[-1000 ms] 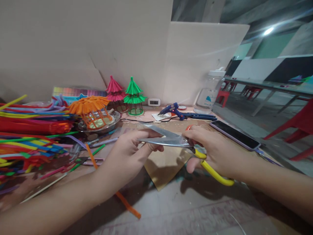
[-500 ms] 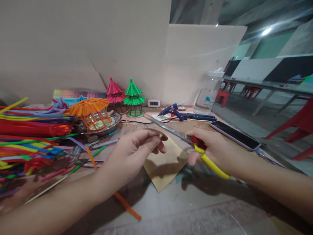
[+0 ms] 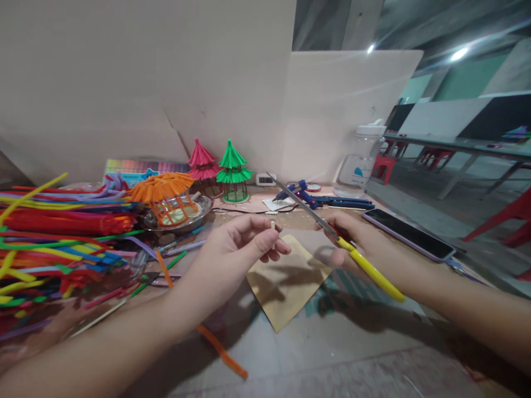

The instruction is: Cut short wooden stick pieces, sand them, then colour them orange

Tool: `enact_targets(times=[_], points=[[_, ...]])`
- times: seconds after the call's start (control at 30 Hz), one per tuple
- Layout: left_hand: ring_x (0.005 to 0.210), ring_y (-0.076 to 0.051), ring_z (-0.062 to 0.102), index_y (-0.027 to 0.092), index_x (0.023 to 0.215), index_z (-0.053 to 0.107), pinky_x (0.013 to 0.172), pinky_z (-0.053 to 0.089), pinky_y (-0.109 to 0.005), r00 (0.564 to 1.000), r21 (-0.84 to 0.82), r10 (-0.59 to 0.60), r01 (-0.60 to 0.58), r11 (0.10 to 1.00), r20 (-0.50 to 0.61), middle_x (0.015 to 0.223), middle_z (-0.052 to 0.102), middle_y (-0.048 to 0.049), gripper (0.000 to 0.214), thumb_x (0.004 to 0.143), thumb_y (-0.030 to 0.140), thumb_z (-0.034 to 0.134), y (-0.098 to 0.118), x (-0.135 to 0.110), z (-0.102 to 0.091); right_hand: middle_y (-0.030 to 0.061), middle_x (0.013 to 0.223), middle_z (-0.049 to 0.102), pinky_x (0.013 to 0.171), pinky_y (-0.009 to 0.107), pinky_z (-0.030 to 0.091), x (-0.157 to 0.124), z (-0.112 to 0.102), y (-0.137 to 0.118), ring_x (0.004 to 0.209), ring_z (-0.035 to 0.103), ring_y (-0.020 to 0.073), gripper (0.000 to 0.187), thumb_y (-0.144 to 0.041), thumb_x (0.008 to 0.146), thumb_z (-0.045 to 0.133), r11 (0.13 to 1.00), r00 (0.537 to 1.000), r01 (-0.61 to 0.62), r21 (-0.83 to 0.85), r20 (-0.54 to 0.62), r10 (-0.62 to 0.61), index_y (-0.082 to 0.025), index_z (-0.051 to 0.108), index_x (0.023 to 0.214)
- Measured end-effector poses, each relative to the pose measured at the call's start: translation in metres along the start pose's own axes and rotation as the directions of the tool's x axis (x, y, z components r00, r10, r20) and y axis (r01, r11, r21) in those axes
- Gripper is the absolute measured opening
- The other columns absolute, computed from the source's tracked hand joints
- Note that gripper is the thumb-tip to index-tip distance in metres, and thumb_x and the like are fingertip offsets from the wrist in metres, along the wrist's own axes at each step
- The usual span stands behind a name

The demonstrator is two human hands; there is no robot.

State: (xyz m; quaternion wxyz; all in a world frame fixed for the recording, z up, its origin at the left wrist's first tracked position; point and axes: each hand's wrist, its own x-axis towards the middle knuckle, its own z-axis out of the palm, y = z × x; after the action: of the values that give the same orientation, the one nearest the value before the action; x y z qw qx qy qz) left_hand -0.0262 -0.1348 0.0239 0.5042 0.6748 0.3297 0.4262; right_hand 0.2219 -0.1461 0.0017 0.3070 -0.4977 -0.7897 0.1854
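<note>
Between the thumb and fingers of my left hand (image 3: 249, 243) is a small pale stick piece (image 3: 272, 225), its end poking up past the thumb. My right hand (image 3: 352, 237) grips a pair of scissors (image 3: 307, 207) with yellow handles. Their blades point up and away to the left, apart from the stick piece. Beneath both hands lies a square of tan paper (image 3: 290, 287), darkened by their shadows. An orange pipe cleaner (image 3: 224, 354) runs under my left forearm.
Bundles of coloured pipe cleaners (image 3: 74, 221) fill the left side. An orange-roofed model (image 3: 161, 190) sits in a metal dish (image 3: 203, 213), near pink (image 3: 203, 160) and green (image 3: 232, 163) models. Behind are a glue gun (image 3: 294, 192) and bottle (image 3: 357, 166); a phone (image 3: 409, 235) lies at right.
The scissors' tips have swung upward in the view. The stick piece in my left fingers now stands more upright. The whole scene has shifted slightly right and down.
</note>
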Motion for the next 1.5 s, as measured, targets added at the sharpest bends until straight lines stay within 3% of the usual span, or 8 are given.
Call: enact_targets(times=[0.2,0.43,0.77,0.97,1.17,1.33,1.5], points=[[0.068,-0.012,0.066,0.017,0.083,0.068,0.064,0.055,-0.022,0.999,0.081,0.015,-0.012,0.997,-0.041,0.077,0.073,-0.0016,0.013,0.087,0.03,0.067,0.0,0.0,-0.003,0.0044,0.093,0.068,0.063,0.032,0.047,-0.003,-0.003,-0.013,0.076,0.059,0.0221,0.042,-0.045,0.081,0.076,0.991,1.0,0.012,-0.131,0.026,-0.008,-0.024,0.065,0.115],[0.068,-0.015,0.067,0.018,0.085,0.074,0.063,0.057,-0.025,0.995,0.244,0.067,-0.047,0.969,-0.075,0.074,0.074,-0.0024,0.017,0.087,0.035,0.069,-0.001,0.001,-0.005,0.0047,0.094,0.072,0.074,0.038,0.051,-0.004,-0.005,-0.017,0.085,0.064,0.0271,0.04,-0.046,0.079,0.078,0.964,0.991,0.136,-0.229,0.017,-0.136,-0.029,0.069,0.113],[0.071,-0.016,0.068,0.019,0.084,0.073,0.066,0.056,-0.026,0.995,0.247,0.083,-0.066,0.967,-0.057,0.077,0.074,-0.0016,0.008,0.084,0.026,0.07,0.001,-0.001,-0.004,0.0063,0.095,0.068,0.069,0.036,0.044,-0.007,-0.005,-0.011,0.084,0.062,0.0256,0.048,-0.064,0.085,0.067,0.952,0.985,0.173,-0.251,0.065,-0.162,-0.021,0.065,0.107],[0.073,-0.016,0.069,0.02,0.08,0.073,0.068,0.057,-0.025,0.993,0.211,0.086,-0.068,0.975,-0.077,0.08,0.076,-0.0004,0.005,0.08,0.017,0.069,0.0,-0.002,-0.003,0.0062,0.1,0.067,0.075,0.038,0.045,-0.006,-0.008,-0.009,0.087,0.062,0.0258,0.046,-0.064,0.084,0.07,0.937,0.981,0.19,-0.294,0.093,-0.17,-0.022,0.063,0.104],[0.073,-0.014,0.069,0.021,0.075,0.075,0.067,0.055,-0.021,0.99,0.24,0.113,-0.091,0.967,-0.081,0.076,0.077,0.0023,0.013,0.078,0.011,0.068,-0.001,-0.003,-0.003,0.0048,0.091,0.063,0.068,0.035,0.041,-0.007,-0.007,-0.012,0.082,0.06,0.0258,0.047,-0.063,0.08,0.074,0.915,0.977,0.21,-0.343,0.101,-0.186,-0.021,0.061,0.097],[0.071,-0.013,0.069,0.021,0.074,0.076,0.064,0.054,-0.019,0.989,0.247,0.129,-0.108,0.963,-0.071,0.073,0.076,0.0024,0.014,0.08,0.013,0.066,-0.005,-0.004,-0.003,0.0031,0.082,0.062,0.064,0.032,0.038,-0.009,-0.005,-0.01,0.075,0.057,0.0224,0.043,-0.064,0.086,0.066,0.914,0.974,0.225,-0.336,0.061,-0.217,-0.022,0.063,0.093],[0.068,-0.012,0.068,0.019,0.085,0.075,0.062,0.056,-0.019,0.995,0.129,0.08,-0.072,0.989,-0.058,0.077,0.076,0.0007,0.011,0.087,0.023,0.065,-0.005,-0.002,-0.001,-0.001,0.069,0.056,0.057,0.027,0.035,-0.005,-0.005,-0.002,0.065,0.051,0.0176,0.041,-0.062,0.082,0.073,0.96,0.992,0.126,-0.25,0.031,-0.123,-0.021,0.063,0.081]])
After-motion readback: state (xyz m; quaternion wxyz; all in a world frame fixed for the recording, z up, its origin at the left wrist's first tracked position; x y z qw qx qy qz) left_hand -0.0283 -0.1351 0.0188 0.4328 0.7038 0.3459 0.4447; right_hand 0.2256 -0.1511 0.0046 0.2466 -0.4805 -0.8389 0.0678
